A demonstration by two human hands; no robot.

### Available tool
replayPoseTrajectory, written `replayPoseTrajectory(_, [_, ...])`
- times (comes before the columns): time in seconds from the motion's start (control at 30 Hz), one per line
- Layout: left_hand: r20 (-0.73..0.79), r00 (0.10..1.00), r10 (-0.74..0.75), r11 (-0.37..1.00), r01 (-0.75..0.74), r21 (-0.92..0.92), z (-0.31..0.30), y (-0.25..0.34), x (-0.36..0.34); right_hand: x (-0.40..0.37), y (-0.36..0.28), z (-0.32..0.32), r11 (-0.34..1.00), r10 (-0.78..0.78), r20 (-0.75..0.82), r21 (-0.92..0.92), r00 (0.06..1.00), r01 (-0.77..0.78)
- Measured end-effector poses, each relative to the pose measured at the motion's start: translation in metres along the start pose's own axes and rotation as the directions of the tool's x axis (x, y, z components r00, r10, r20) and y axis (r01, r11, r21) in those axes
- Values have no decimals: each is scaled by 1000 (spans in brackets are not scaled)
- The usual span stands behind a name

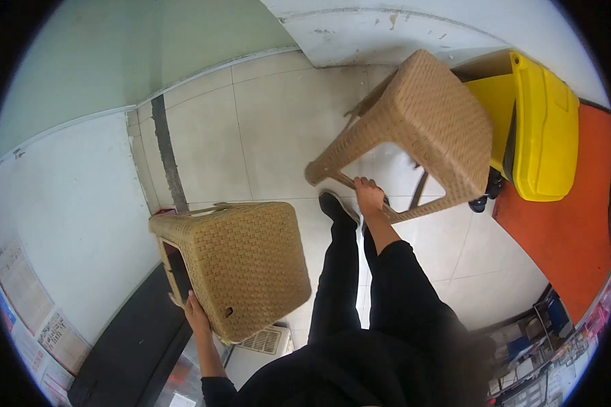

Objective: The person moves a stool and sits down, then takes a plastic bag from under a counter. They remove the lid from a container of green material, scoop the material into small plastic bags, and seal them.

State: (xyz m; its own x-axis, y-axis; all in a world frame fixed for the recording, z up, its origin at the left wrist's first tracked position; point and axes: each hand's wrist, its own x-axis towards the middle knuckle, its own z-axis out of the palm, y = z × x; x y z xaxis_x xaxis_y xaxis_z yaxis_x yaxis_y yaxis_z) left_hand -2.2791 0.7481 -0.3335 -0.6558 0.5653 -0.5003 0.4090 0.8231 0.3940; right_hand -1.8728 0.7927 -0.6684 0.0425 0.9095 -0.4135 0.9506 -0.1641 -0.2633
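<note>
Two woven-pattern plastic stools are in the head view, one on each side of my legs. The yellowish-tan stool (pixel 251 264) on the left has its seat facing me and a small dark hole near one corner. My left hand (pixel 195 313) is closed on its lower side edge, fingers partly hidden behind it. At the right, a browner stool (pixel 441 115) is tilted, with its legs pointing left and down. My right hand (pixel 369 197) is wrapped round the bar between two of its legs.
A yellow lidded bin (pixel 546 129) stands right of the brown stool, beside an orange surface (pixel 557 230). A black bench-like object (pixel 132 339) is at lower left, near a white vented box (pixel 265 341). Walls border the tiled floor (pixel 278 122). Packed shelves (pixel 523 339) are at lower right.
</note>
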Motion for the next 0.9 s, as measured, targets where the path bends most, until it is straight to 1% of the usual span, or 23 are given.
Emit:
replayPoseTrajectory(0.07, [44,998,-39,991,45,-128,0,-4,-7,-6,17,29,999,-29,29,-45,999,30])
replayPoseTrajectory(0.1, [71,997,-32,987,43,-156,4,2,-12,-7,25,29,997,-55,126,-45,990,61])
replayPoseTrajectory(0.17, [129,991,-27,975,54,-213,13,15,-27,0,44,46,972,-198,124,-106,972,211])
replayPoseTrajectory(0.2, [135,990,-43,972,73,-221,14,8,-29,0,54,56,951,-262,131,-133,956,278])
replayPoseTrajectory(0.23, [142,988,-56,969,88,-231,14,-2,-30,5,63,70,940,-302,-9,-169,953,296])
replayPoseTrajectory(0.3, [175,983,-61,958,107,-268,15,-15,-33,23,70,114,990,-127,-222,37,967,138])
replayPoseTrajectory(0.37, [225,974,-30,939,104,-328,16,-18,-38,31,73,114,997,-30,-310,62,950,52])
replayPoseTrajectory(0.43, [163,983,-89,921,144,-363,20,-22,-42,35,76,99,993,-43,-301,-114,952,9])
replayPoseTrajectory(0.47, [138,983,-119,908,164,-387,20,-22,-45,32,73,88,995,2,-166,-101,986,-19])
replayPoseTrajectory(0.5, [140,985,-95,898,146,-414,24,-14,-52,27,72,92,994,51,-31,-94,998,-54])
replayPoseTrajectory(0.53, [145,987,-71,888,129,-441,27,-1,-60,17,66,68,992,102,104,-90,989,-93])
replayPoseTrajectory(0.57, [153,987,-42,877,110,-468,28,8,-65,-1,59,43,977,138,187,136,972,-165])
replayPoseTrajectory(0.6, [156,987,-21,878,93,-470,22,13,-62,-24,32,-4,904,155,271,348,950,-246])
replayPoseTrajectory(0.63, [159,987,2,880,74,-470,18,16,-64,-41,21,-18,819,64,366,512,929,-258])
replayPoseTrajectory(0.67, [162,986,30,881,50,-470,14,17,-63,-44,33,77,743,-461,133,598,877,299])
replayPoseTrajectory(0.7, [169,983,68,876,23,-483,10,9,-57,-73,-4,-17,395,-282,483,846,829,-358])
replayPoseTrajectory(0.73, [153,986,73,891,4,-453,6,15,-58,-96,-32,-54,217,-315,654,755,688,-619])
replayPoseTrajectory(0.8, [129,987,97,922,-41,-385,-5,25,-65,-140,-73,-40,19,-530,564,754,633,-657])
replayPoseTrajectory(0.83, [270,947,173,890,-32,-455,-11,21,-60,-155,-89,-56,-105,-506,592,679,627,-726])
replayPoseTrajectory(0.9, [332,915,229,881,-49,-472,-18,15,-48,-187,-121,-105,-357,-489,636,479,597,-802])
